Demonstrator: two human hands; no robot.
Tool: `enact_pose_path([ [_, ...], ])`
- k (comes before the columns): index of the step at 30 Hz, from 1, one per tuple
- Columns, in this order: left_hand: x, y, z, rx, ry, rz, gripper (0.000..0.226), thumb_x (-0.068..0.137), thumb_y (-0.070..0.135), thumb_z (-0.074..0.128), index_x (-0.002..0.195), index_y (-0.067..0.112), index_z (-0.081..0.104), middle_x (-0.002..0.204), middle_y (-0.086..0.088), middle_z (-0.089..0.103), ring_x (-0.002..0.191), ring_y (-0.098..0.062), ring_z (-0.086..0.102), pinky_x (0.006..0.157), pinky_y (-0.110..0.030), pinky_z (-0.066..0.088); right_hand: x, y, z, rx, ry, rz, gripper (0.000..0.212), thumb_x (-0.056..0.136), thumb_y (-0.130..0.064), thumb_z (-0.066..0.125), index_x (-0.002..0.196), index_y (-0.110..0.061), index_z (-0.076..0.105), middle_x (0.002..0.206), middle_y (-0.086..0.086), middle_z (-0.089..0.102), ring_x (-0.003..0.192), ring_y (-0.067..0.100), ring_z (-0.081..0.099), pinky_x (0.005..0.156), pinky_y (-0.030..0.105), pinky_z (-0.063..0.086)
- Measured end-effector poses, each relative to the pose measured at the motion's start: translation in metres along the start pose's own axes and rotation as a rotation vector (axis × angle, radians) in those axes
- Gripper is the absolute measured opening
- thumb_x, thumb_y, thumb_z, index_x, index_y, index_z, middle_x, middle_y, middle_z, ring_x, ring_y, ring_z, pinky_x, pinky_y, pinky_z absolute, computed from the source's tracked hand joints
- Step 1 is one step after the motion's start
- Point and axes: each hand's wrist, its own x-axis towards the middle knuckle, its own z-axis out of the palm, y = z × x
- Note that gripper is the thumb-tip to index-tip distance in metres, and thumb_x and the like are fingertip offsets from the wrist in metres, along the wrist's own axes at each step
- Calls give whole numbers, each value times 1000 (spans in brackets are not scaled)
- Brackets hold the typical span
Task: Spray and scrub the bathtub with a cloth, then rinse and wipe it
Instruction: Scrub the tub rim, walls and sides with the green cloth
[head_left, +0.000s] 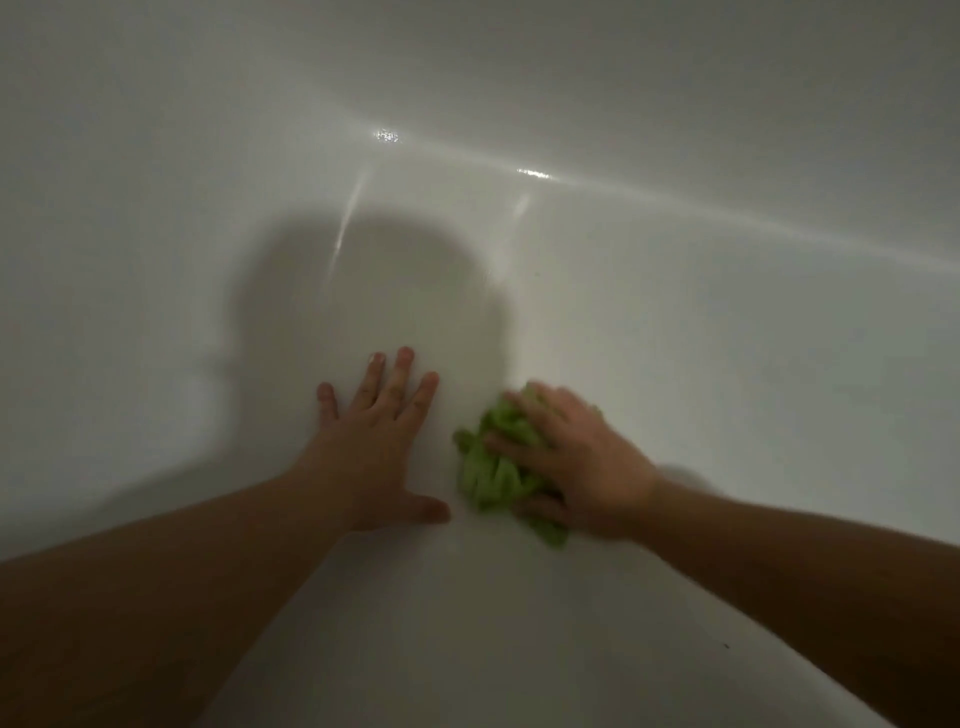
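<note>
Two hands work inside the tub (675, 322): the left hand (379, 441) lies flat, fingers spread; just right of it, the right hand (576, 462) presses the bunched cloth (493, 467). Judged mid-scrub; rinsing likely remains.

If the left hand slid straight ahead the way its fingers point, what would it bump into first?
Nothing but tub: the left hand lies flat with fingers pointing up the bathtub surface, and no object shows ahead. The green cloth sits beside it, out of line.
</note>
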Motion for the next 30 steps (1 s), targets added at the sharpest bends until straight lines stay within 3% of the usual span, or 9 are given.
enact_pose_path([
  [2, 1, 9, 1, -27, -13, -6, 143, 63, 99, 51, 155, 31, -35, 157, -2, -50, 151, -31, -34, 120, -73, 6, -22, -13, 2, 38, -80, -65, 69, 95, -72, 49, 155, -38, 44, 168, 9, 29, 152, 41, 28, 123, 58, 25],
  [4, 3, 14, 1, -30, -8, -17, 143, 62, 99, 53, 153, 34, -36, 156, 0, -51, 151, -32, -34, 117, -75, 7, -10, 15, -8, 8, -94, -119, 70, 93, -70, 49, 153, -34, 48, 163, 18, 35, 146, 46, 36, 119, 62, 30],
  [7, 7, 14, 2, -19, -8, -20, 144, 59, 100, 52, 152, 36, -37, 156, 2, -51, 151, -31, -34, 115, -78, 9, 41, 89, -42, -94, 1, 95, 80, 92, -76, 44, 154, -26, 46, 157, 30, 38, 140, 55, 39, 117, 64, 31],
  [10, 10, 16, 2, -5, -4, -28, 145, 57, 102, 50, 152, 36, -38, 156, 3, -50, 151, -31, -34, 114, -79, 9, 77, 151, -100, -126, 143, 376, 95, 88, -90, 27, 162, -31, 30, 168, 25, 14, 152, 52, 16, 124, 59, 15],
  [13, 13, 20, 1, -14, 14, -35, 145, 56, 103, 49, 151, 37, -38, 157, 4, -50, 151, -30, -35, 113, -79, 8, 84, 159, -116, -131, 188, 529, 83, 96, -74, 41, 165, -36, 14, 173, 9, -7, 158, 38, -7, 127, 56, 1],
  [17, 12, 28, -1, -46, 21, -53, 145, 58, 102, 50, 153, 35, -36, 158, 4, -48, 152, -29, -33, 115, -78, 9, 63, 114, -73, -66, 254, 487, 79, 95, -69, 44, 162, -29, 33, 165, 24, 24, 151, 46, 20, 127, 49, 13],
  [20, 9, 32, -2, -79, 3, -62, 145, 60, 99, 53, 154, 33, -36, 157, 5, -50, 151, -28, -35, 116, -76, 9, 35, 70, -39, -27, 220, 379, 81, 87, -71, 50, 155, -26, 47, 153, 25, 43, 139, 47, 38, 120, 55, 30],
  [25, 8, 30, -4, -82, -17, -56, 147, 60, 97, 57, 154, 33, -36, 155, 6, -52, 150, -27, -37, 116, -75, 9, 26, 51, -26, -26, 176, 272, 73, 89, -68, 56, 147, -23, 55, 145, 16, 52, 132, 43, 43, 111, 57, 41],
  [30, 11, 30, -1, -60, -12, -54, 147, 59, 98, 55, 152, 34, -38, 155, 6, -52, 151, -27, -36, 115, -77, 10, 66, 108, -73, -3, 354, 465, 59, 95, -59, 55, 139, -20, 60, 140, 13, 48, 126, 38, 38, 107, 54, 41],
])
